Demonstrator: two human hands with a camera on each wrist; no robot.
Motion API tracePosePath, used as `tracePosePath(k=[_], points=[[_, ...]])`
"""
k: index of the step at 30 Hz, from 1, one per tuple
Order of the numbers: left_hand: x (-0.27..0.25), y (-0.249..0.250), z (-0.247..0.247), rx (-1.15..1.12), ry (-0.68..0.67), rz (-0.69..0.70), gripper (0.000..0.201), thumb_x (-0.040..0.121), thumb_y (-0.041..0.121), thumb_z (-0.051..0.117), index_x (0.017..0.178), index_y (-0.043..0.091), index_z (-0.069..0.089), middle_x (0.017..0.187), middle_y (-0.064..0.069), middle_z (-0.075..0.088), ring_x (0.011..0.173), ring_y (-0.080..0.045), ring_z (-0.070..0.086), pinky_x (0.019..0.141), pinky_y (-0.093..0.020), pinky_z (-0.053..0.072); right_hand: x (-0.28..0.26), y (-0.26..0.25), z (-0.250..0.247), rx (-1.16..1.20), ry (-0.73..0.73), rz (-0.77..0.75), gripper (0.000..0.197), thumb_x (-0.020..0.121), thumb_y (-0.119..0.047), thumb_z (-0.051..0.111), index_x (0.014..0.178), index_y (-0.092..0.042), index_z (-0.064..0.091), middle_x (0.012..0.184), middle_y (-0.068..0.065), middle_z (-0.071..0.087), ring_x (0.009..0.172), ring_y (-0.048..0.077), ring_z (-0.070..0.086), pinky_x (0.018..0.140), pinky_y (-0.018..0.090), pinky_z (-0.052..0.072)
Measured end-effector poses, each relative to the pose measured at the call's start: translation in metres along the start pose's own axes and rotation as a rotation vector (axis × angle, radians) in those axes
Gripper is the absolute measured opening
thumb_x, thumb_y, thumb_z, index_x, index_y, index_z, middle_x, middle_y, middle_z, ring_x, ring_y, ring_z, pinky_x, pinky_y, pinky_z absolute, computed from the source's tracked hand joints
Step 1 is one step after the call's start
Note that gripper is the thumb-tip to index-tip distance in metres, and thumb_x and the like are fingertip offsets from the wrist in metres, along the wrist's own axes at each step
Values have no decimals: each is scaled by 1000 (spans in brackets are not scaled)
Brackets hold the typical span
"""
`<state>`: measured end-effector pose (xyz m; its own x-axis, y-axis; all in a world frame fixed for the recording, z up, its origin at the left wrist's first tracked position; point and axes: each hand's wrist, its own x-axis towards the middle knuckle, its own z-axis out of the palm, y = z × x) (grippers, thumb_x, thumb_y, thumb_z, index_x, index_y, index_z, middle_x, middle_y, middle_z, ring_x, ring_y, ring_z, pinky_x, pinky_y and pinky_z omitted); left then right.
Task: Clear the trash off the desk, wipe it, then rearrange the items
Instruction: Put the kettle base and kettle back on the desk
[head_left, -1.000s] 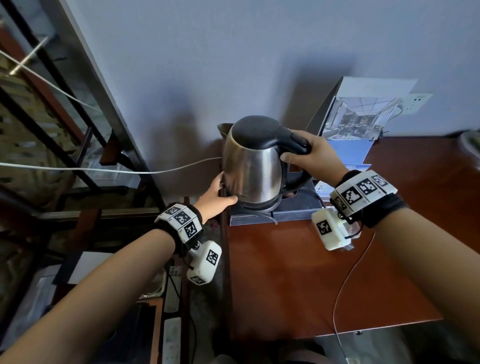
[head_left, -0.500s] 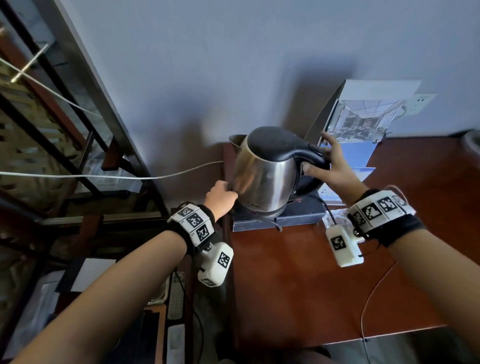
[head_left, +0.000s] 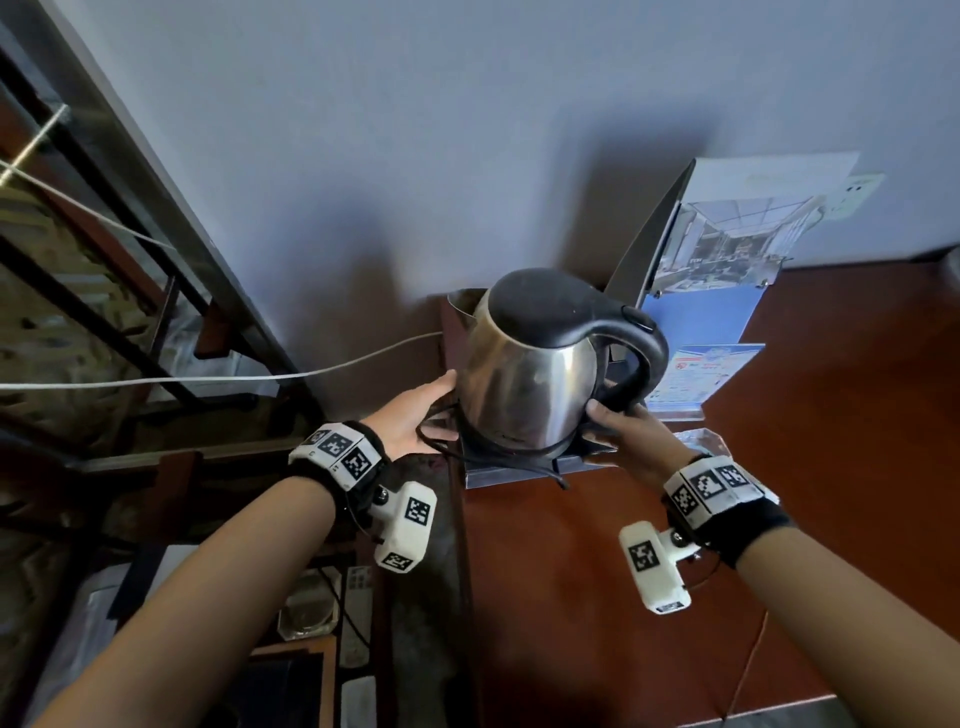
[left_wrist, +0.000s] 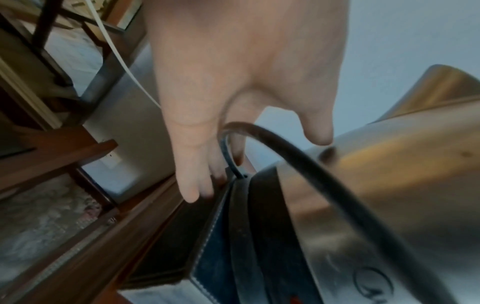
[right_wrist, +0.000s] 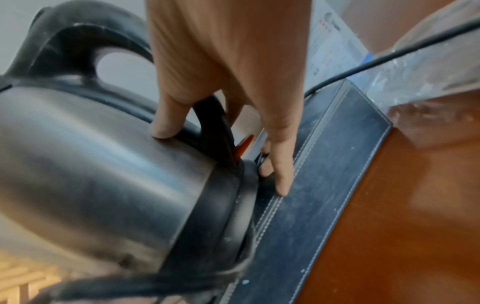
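A steel kettle (head_left: 524, 384) with a black lid and handle stands on its black base on a dark blue leather tray (head_left: 519, 475) at the far left corner of the red-brown desk (head_left: 623, 623). My left hand (head_left: 421, 410) is at the tray's left edge; in the left wrist view its fingers (left_wrist: 192, 185) lie straight against the tray (left_wrist: 207, 267), thumb near the kettle (left_wrist: 389, 185). My right hand (head_left: 618, 431) is at the foot of the handle: the thumb rests on the kettle (right_wrist: 91, 154), straight fingers (right_wrist: 280, 174) reach the base and tray (right_wrist: 324, 205).
A black power cord (head_left: 467, 457) loops around the base and over the tray's front. Behind the kettle stand a brochure holder (head_left: 727, 249) and a blue sign (head_left: 701, 374); clear plastic wrap (head_left: 701, 441) lies beside the tray. The desk's left edge drops off close to the tray.
My right hand has left the top of the handle and moved down to its foot. The left hand dropped from the kettle's side to the tray edge. The kettle now sits upright on the tray.
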<state>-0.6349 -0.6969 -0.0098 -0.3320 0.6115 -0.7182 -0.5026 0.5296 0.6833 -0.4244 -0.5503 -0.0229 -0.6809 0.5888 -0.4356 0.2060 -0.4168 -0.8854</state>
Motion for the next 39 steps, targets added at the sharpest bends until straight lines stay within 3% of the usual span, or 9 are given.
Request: tracePosePath(k=[2,7,11,16,19,23,30,35,39], points=[[3,2,1,-22,-14,-17,34,95,45,45,84,15,56,74,-3,61,52,-14,61,44,-21,51,4,0,-3,39,1,20,109,24,-57,90,120,-19,56,91,3,65,77,19,66,57,32,54],[13,6,3,-41,-22,-38,34,95,49,42,89,19,58,87,1,59,72,-14,54,82,-34,46,6,-4,-2,102,-84,35,99,32,-51,92,117,-17,54,105,10,63,91,24,66,68,37,57],[10,11,2,-43,-56,-76,34,97,44,41,91,15,57,91,-3,60,80,-18,58,60,-28,54,8,-5,-2,91,-64,40,116,33,-50,93,130,-9,43,115,19,56,98,33,61,68,41,57],[10,11,-6,21,-78,-70,61,80,61,47,115,13,59,125,-7,60,119,-27,55,101,-51,42,10,-5,0,71,-90,-18,114,36,-55,90,135,-23,44,113,11,61,91,26,65,67,37,56],[6,10,-4,100,-110,-53,75,69,65,46,122,13,57,128,-6,59,122,-25,53,103,-51,41,10,-5,1,63,-119,-22,109,37,-55,89,134,-29,46,111,7,64,91,24,66,69,36,56],[1,8,-2,114,-68,-20,45,94,52,32,103,17,59,117,-3,62,118,-21,54,104,-50,41,11,-4,1,57,-93,-5,115,29,-53,92,129,-15,49,103,12,65,83,21,69,65,31,56],[-15,12,-9,168,-60,31,46,97,48,30,96,16,62,101,-1,68,106,-23,61,105,-43,42,5,-10,9,6,-120,-15,104,28,-56,91,119,-18,56,99,9,66,82,21,67,66,29,56],[-21,41,-20,70,-84,159,56,97,49,30,125,7,55,121,-12,63,108,-24,60,104,-41,42,13,-44,20,-40,-140,-69,102,26,-58,90,117,-25,58,91,3,68,81,19,65,67,28,56],[-18,79,-26,55,-49,241,54,99,47,29,124,7,54,121,-7,62,109,-22,59,103,-37,43,33,-83,35,-16,-153,-126,92,21,-57,90,103,-28,61,75,-7,70,63,8,66,60,23,55]])
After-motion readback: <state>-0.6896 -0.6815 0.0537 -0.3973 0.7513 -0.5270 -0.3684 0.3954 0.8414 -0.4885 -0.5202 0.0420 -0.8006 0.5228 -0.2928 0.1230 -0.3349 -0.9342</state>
